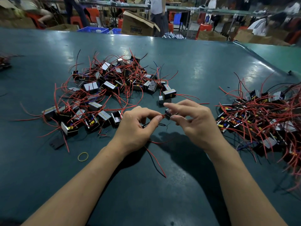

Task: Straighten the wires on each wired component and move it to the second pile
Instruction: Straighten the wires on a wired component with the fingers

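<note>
Here, a small wired component (169,113) is held above the dark green tabletop (203,66), between the two hands and a little nearer the person than the edge of the big heap. The right hand (195,123) holds its black-and-metal body, thumb below and fingers spread over the top, the index finger stretched out straight past it. The left hand (136,128) pinches the component's red wire (161,116) between thumb and forefinger just beside the body, its other fingers curled loosely underneath. More of the component's leads, red and black (154,159), trail down from under the left hand and lie on the tabletop toward the person.

To the left and beyond the hands spreads the first pile (110,88), a loose tangle of similar components with red and black wires sticking out in every direction. At the right, well apart from it, lies the second pile (260,118), where the components sit closer together with their wires running more or less the same way.

Near the left forearm a yellow rubber band (83,156) lies flat on the tabletop, and a small flat black piece (56,143) lies just beside the near edge of the first pile. Beyond the far edge of the tabletop stand cardboard boxes (138,24), blue crates (92,29) and several blurred people.
</note>
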